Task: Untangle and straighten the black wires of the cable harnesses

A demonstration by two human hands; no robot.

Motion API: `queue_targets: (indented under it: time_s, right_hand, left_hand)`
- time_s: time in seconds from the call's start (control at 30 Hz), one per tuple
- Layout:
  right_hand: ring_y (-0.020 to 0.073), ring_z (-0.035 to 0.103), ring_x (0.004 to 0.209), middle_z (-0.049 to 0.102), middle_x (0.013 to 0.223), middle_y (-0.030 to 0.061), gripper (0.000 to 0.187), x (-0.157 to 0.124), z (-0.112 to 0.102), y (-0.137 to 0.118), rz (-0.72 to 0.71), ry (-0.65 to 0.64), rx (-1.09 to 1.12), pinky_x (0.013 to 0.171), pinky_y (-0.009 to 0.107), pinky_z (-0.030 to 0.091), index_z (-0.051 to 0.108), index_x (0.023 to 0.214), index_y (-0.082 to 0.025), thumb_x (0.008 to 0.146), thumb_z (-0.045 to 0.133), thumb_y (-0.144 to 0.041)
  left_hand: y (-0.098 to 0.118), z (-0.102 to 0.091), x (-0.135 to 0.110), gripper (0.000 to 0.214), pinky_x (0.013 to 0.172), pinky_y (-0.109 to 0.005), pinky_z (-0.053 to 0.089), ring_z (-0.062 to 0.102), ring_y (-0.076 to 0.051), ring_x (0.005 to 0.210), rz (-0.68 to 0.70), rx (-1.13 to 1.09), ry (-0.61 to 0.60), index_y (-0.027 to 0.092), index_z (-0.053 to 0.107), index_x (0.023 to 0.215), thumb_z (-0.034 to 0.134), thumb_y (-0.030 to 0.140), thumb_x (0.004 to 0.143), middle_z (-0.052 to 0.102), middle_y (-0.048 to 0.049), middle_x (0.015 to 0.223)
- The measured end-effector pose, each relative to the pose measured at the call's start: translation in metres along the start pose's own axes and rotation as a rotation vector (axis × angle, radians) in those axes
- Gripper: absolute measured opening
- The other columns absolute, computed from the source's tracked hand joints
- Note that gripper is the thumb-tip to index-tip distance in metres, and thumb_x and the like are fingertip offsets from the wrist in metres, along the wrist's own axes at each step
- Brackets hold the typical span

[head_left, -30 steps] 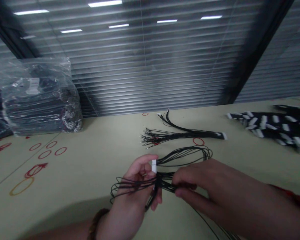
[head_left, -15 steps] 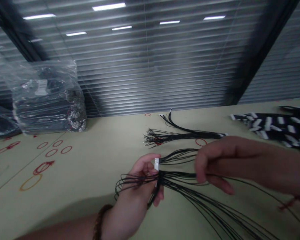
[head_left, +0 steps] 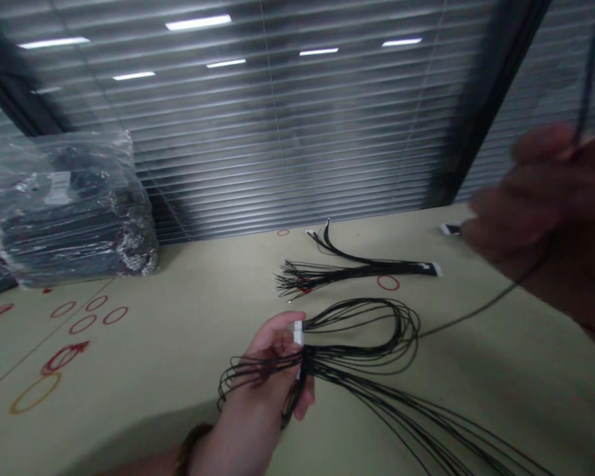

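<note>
My left hand [head_left: 270, 380] is closed on a bundle of thin black wires [head_left: 371, 344] with a white connector [head_left: 298, 334] at my thumb. The wires loop over the table and fan out toward the lower right. My right hand [head_left: 545, 205] is raised at the right, blurred by motion, with its fingers pinched on a single black wire [head_left: 476, 311] that runs down to the bundle.
Another black wire harness [head_left: 357, 270] lies farther back on the beige table [head_left: 178, 344], which bears red circle marks [head_left: 82, 316]. A clear plastic bag of dark items [head_left: 69, 211] stands at the back left against slatted blinds.
My right hand has left the bundle and risen up and to the right, drawing one wire out. My left hand has kept its grip on the bundle.
</note>
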State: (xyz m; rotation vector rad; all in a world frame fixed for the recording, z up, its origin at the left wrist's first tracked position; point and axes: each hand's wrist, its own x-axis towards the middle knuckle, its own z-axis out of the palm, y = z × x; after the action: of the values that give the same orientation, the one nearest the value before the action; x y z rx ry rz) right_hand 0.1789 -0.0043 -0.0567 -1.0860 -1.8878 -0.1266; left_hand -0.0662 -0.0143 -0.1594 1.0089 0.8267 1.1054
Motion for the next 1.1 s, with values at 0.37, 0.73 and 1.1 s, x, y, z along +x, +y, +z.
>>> queue_targets:
  time_s: [0.37,0.73,1.1]
  right_hand:
    - [0.0117,0.050,0.057,0.056,0.067,-0.0036,0.015,-0.054,0.056,-0.040,-0.056,-0.344,0.024,0.053,0.026,0.034,0.055,0.075,-0.021,0.084,0.046,-0.013]
    - [0.0123,0.051,0.055,0.056,0.063,-0.0027,0.021,-0.050,0.061,-0.041,-0.131,-0.321,-0.027,0.050,0.025,0.036,0.055,0.072,-0.020,0.084,0.040,-0.010]
    - [0.0095,0.051,0.055,0.057,0.062,-0.0056,0.021,-0.048,0.061,-0.045,0.165,-0.506,0.169,0.050,0.022,0.034,0.055,0.069,-0.021,0.083,0.044,-0.012]
  left_hand:
    - [-0.008,0.001,-0.001,0.014,0.037,-0.009,0.034,0.048,-0.002,0.040,0.061,-0.129,-0.131,0.027,0.062,0.098,0.062,0.025,0.084,0.051,0.0064,0.059]
    - [-0.010,0.000,-0.001,0.014,0.036,-0.007,0.036,0.054,-0.001,0.041,0.057,-0.187,-0.185,0.032,0.063,0.100,0.059,0.030,0.087,0.057,0.0047,0.070]
    - [-0.017,0.000,-0.004,0.018,0.038,-0.004,0.039,0.060,-0.003,0.044,0.076,-0.146,-0.166,0.030,0.068,0.100,0.064,0.030,0.082,0.054,0.0050,0.066]
